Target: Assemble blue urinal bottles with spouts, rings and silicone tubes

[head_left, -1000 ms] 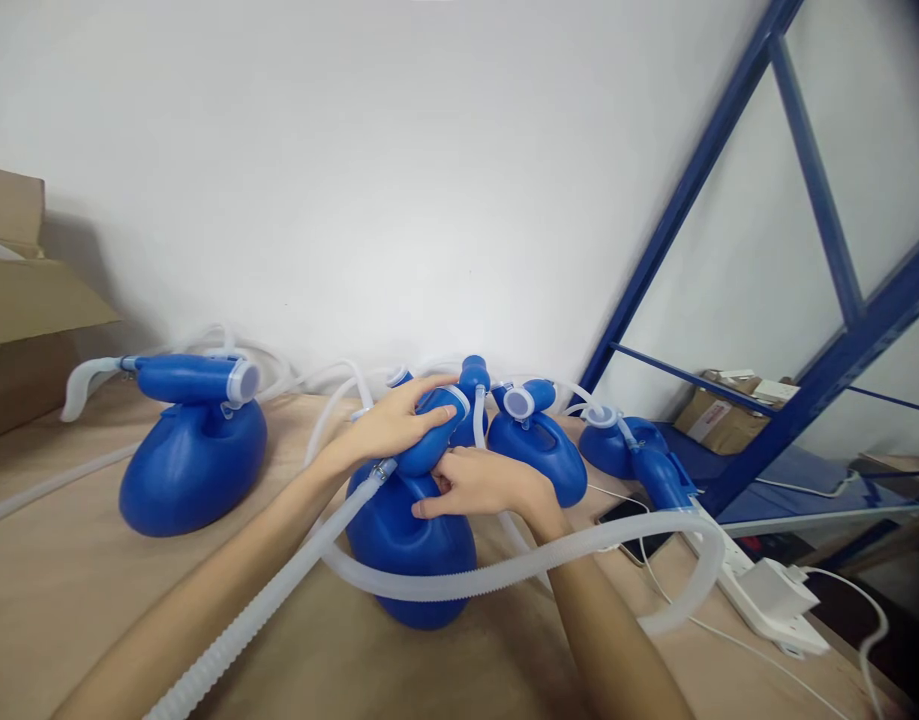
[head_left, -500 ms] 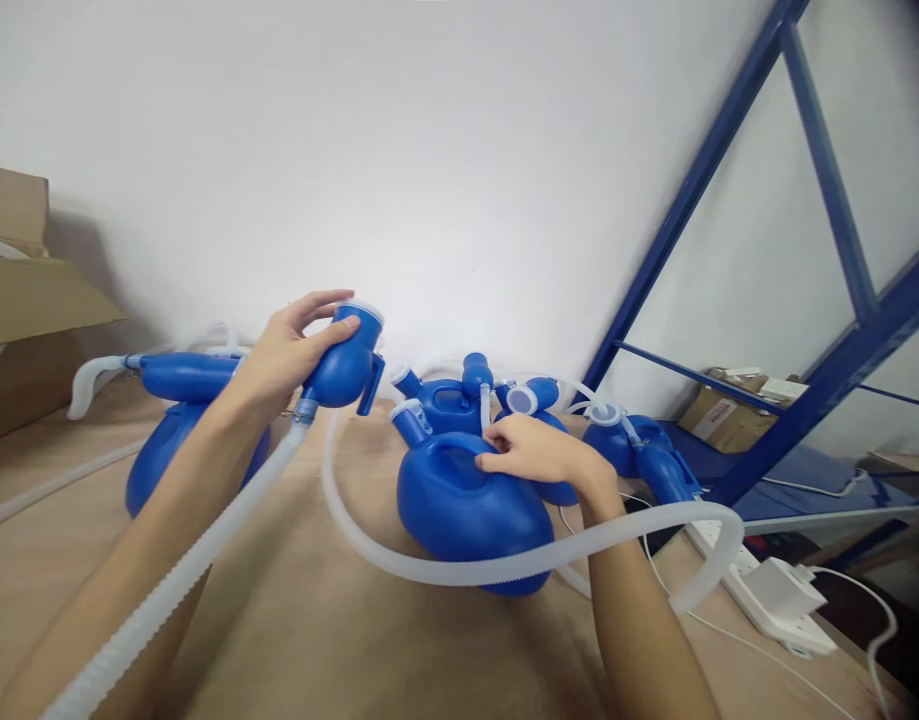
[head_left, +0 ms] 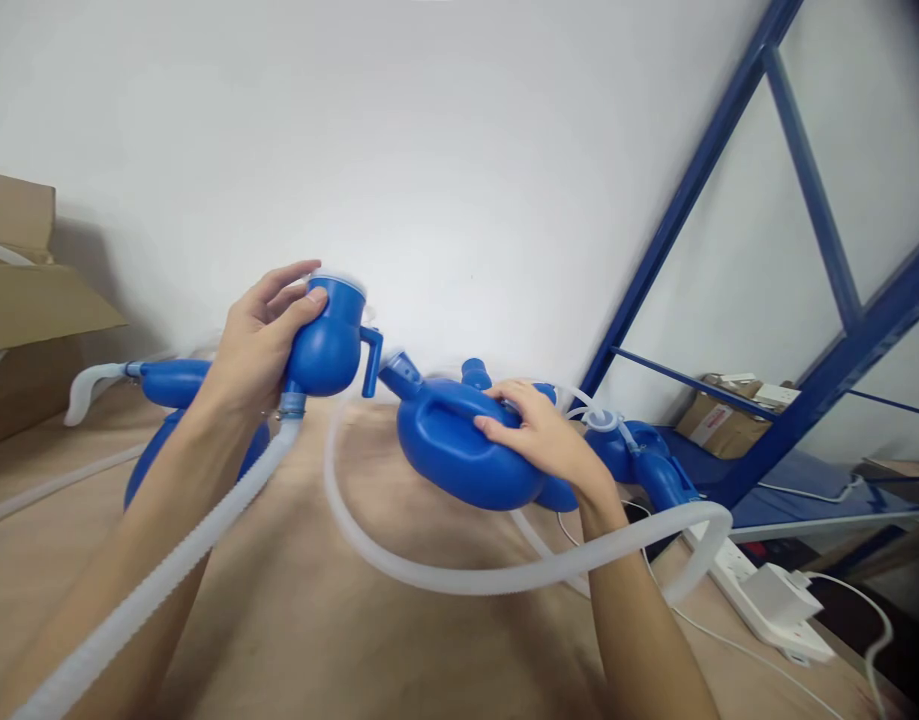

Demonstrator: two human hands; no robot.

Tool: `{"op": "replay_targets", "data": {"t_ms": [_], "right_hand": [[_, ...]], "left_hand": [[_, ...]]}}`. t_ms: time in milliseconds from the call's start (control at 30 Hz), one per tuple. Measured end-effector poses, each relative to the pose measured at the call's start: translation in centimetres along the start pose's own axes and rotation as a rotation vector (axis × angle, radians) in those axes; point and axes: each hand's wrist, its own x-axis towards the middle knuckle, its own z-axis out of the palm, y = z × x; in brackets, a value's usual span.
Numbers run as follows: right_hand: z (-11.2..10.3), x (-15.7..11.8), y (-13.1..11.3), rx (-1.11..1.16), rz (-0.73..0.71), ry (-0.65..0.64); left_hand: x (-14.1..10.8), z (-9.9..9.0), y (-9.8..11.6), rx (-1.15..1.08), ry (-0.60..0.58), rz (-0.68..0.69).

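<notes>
My left hand [head_left: 268,325] grips a blue cup-like piece [head_left: 328,340] with a pale rim on top and a side handle. A translucent corrugated hose [head_left: 204,540] runs from its lower neck toward the bottom left. My right hand [head_left: 530,425] is closed on the handle of a blue jug [head_left: 459,450], which is tilted with its spout pointing up and left, near the cup piece. A loop of smooth translucent tube [head_left: 474,578] passes in front of the jug and over my right forearm.
Behind my left arm is another blue jug [head_left: 155,450] with a hose. More blue jugs [head_left: 658,470] stand at the right. A cardboard box [head_left: 39,300] is at the left, a white power strip [head_left: 766,600] at the right, beside a blue metal frame [head_left: 691,190].
The cup piece has moved left and slightly up in my left hand and is more upright. My right hand has lifted and tilted the jug, which is now higher and further back.
</notes>
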Motion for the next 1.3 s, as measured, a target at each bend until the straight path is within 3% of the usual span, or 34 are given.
{"op": "replay_targets", "data": {"t_ms": [167, 300, 400, 533, 633, 767, 867, 967, 1033, 1133, 1300], "right_hand": [[2.6, 0.1, -2.9, -0.274, -0.238, -0.044], [3.7, 0.1, -3.8, -0.354, -0.418, 0.055], [3.9, 0.1, -3.4, -0.366, -0.456, 0.164], [3.6, 0.3, -2.7, -0.284, -0.391, 0.307], [3.4, 0.3, -2.7, -0.188, -0.34, 0.364], [3.1, 0.4, -2.7, 0.093, -0.057, 0.502], [3.0, 0.8, -2.1, 0.351, 0.147, 0.534], [3.2, 1.4, -1.3, 0.534, 0.229, 0.518], [3.6, 1.7, -0.9, 0.65, 0.268, 0.535], [4.1, 2.1, -0.7, 0.856, 0.341, 0.58], [4.2, 2.3, -1.2, 1.055, 0.426, 0.598]], "left_hand": [[-2.2, 3.3, 0.2, -0.114, -0.065, 0.177], [-3.8, 4.8, 0.0, -0.103, -0.188, 0.095], [-4.5, 5.0, 0.7, 0.003, -0.314, 0.024], [-5.0, 4.9, 1.9, 0.136, -0.365, -0.022], [-4.7, 4.8, 1.7, 0.111, -0.42, -0.001], [-3.3, 4.1, -0.5, 0.117, -0.454, 0.077], [-2.7, 3.4, -2.2, 0.335, -0.633, 0.209], [-3.5, 3.7, -3.6, 0.549, -0.854, 0.319], [-4.6, 4.5, -4.3, 0.65, -0.842, 0.325], [-6.0, 6.0, -4.4, 0.76, -0.708, 0.252], [-6.5, 6.8, -1.9, 0.773, -0.687, 0.194]]}}
